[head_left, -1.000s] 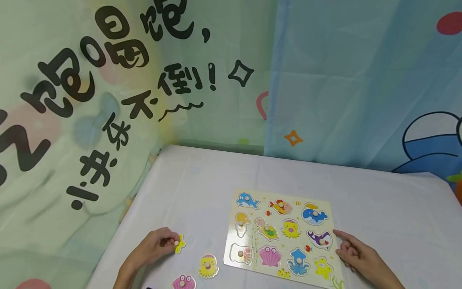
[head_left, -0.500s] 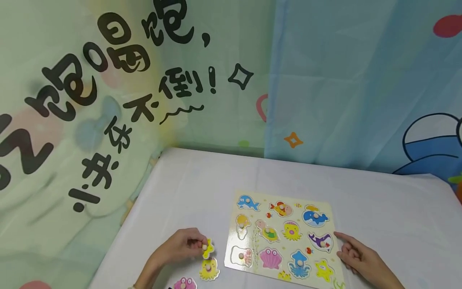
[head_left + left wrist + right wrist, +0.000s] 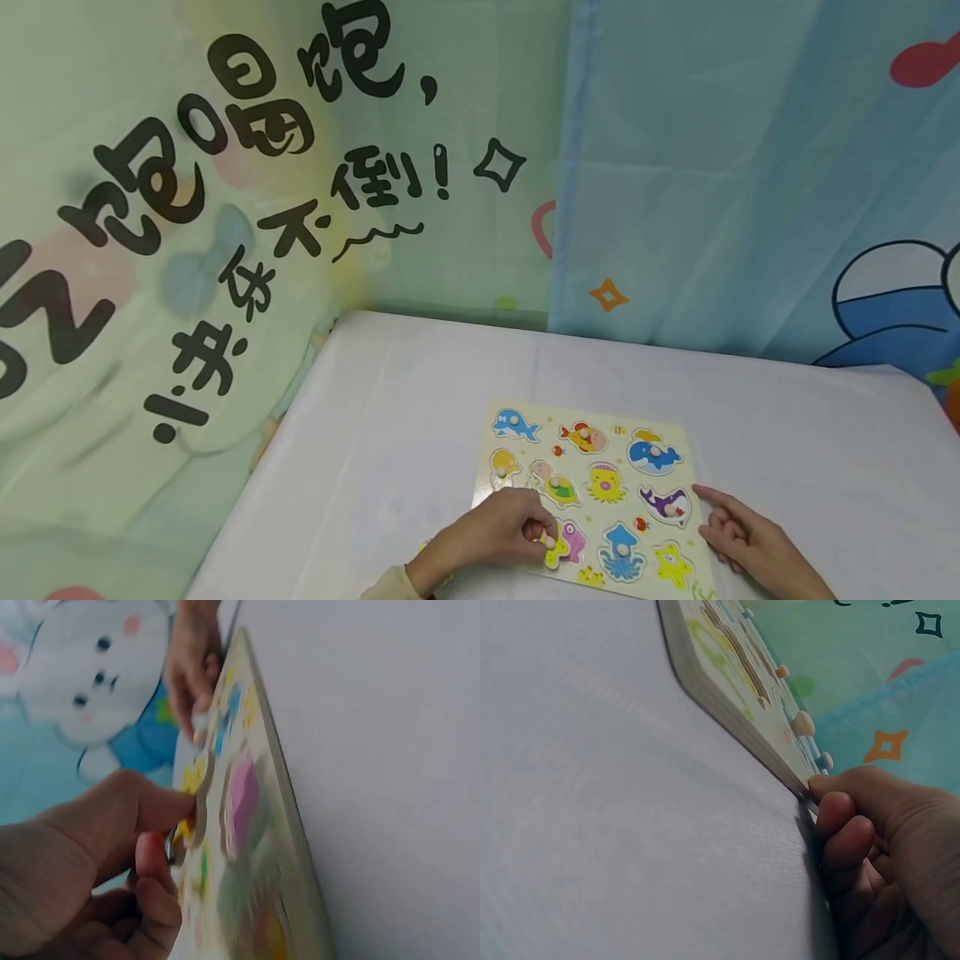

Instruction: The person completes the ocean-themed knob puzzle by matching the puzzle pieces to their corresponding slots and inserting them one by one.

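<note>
My left hand (image 3: 506, 525) pinches the small knob of a yellow starfish puzzle piece (image 3: 557, 553) between thumb and fingers. The piece is tilted above the pink shell picture (image 3: 573, 542) on a cream puzzle board (image 3: 622, 458); in the left wrist view the starfish piece (image 3: 195, 799) is apart from the board surface. A yellow star picture (image 3: 673, 564) shows at the board's lower right. My right hand (image 3: 750, 533) touches the board's right edge with its extended index finger, other fingers bent; the right wrist view shows a fingertip against the board's edge (image 3: 735, 735).
Knobbed sea-animal pieces sit in the board, among them a blue whale (image 3: 654, 454), a purple whale (image 3: 666, 505) and a blue squid (image 3: 622, 550). A white cloth (image 3: 390, 400) covers the table. My left forearm hides most of the area left of the board. Printed curtains (image 3: 712, 167) hang behind.
My left hand has carried the starfish piece rightward, past the loose octopus and shell pieces, to above the board's lower part. The right hand has stayed at the board's edge.
</note>
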Demonstrator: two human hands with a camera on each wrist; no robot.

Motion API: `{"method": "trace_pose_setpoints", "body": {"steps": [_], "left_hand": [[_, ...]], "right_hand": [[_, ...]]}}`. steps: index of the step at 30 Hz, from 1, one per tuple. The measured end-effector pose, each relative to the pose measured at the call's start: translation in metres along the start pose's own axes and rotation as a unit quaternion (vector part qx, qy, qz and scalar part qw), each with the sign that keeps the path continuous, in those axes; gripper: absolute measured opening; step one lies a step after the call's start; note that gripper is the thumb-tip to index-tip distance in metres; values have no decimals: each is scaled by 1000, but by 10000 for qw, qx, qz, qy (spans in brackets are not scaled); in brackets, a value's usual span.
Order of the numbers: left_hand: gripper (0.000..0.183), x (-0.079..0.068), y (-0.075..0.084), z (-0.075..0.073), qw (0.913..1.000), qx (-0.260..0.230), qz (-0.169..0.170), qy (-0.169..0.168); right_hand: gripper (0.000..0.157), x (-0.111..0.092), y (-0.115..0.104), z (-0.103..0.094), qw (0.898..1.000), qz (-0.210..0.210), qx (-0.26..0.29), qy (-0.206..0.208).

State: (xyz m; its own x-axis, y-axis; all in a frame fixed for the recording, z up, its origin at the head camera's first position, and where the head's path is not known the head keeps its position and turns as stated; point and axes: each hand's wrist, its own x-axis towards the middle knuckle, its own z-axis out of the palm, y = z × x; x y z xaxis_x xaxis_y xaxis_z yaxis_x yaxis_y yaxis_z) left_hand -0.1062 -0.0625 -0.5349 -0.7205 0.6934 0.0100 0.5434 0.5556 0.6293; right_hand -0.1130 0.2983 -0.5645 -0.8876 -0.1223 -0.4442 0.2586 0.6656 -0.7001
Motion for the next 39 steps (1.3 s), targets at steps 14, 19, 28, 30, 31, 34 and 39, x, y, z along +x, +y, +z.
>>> {"method": "trace_pose_setpoints", "body": {"steps": [14, 19, 28, 30, 31, 34, 39], "left_hand": [[6, 81, 42, 51, 9973, 107, -74, -727], [7, 96, 55, 58, 9962, 296, 15, -824], [8, 115, 73, 66, 9939, 663, -178, -865], [7, 116, 74, 68, 9931, 770, -249, -848], [7, 116, 75, 69, 9926, 826, -288, -842], [5, 114, 75, 72, 9919, 966, -306, -767], [5, 112, 73, 74, 9927, 955, -348, -650]], "right_hand": [[68, -3, 0, 2, 9998, -187, -20, 41], [65, -3, 1, 2, 9992, -381, -59, 81], [64, -2, 0, 0, 9980, -608, -145, 106], [64, -1, -1, 0, 9981, -602, -125, 91], [64, -1, -1, 0, 9982, -587, -111, 81], [65, -1, 0, 1, 9988, -485, -96, 54], [65, -1, 2, 0, 9988, -437, -207, 77]]}}
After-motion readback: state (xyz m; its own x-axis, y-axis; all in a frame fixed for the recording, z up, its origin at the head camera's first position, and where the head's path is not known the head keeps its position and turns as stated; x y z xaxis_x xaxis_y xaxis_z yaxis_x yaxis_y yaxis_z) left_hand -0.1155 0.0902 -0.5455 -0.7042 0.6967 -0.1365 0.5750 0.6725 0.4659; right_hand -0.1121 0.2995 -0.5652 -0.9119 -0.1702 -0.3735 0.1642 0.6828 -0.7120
